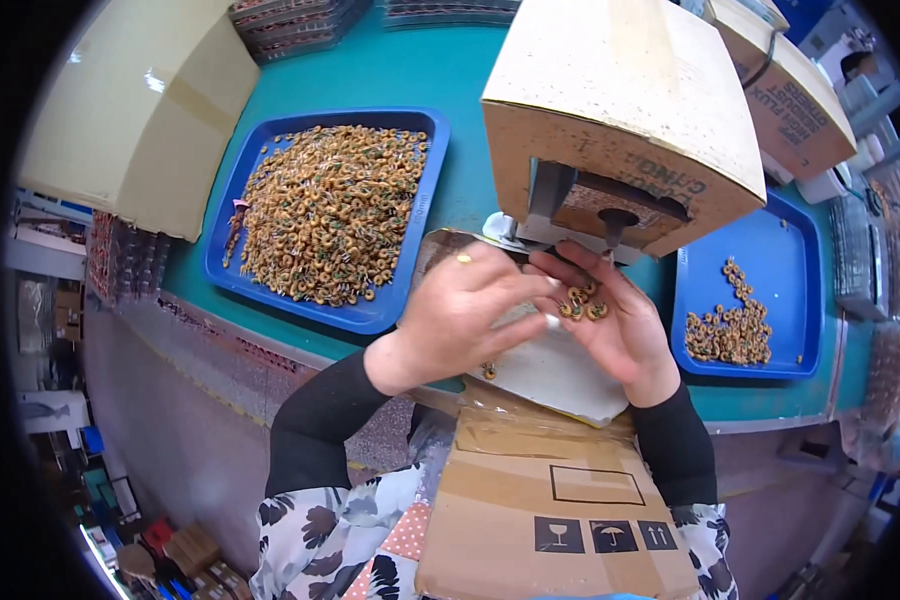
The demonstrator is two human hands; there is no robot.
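Observation:
My right hand (625,325) is turned palm up under the nozzle (618,222) of a machine boxed in cardboard. Several small copper-coloured ring coils (582,303) lie in its palm, with the fingers curled up around them. My left hand (465,305) reaches across from the left, fingers stretched out and slightly apart. Its fingertips, with white on the tips, are at the coils in the right palm; whether they pinch one I cannot make out. Beneath both hands is a pale board (560,375), and a loose coil (489,371) lies by its left edge.
A blue tray (432,190) heaped with ring coils stands on the left; another blue tray (808,270) at the right holds a smaller pile. The cardboard machine cover (610,80) rises ahead. A cardboard box (560,500) is at my lap. Big cartons flank the green table (370,75).

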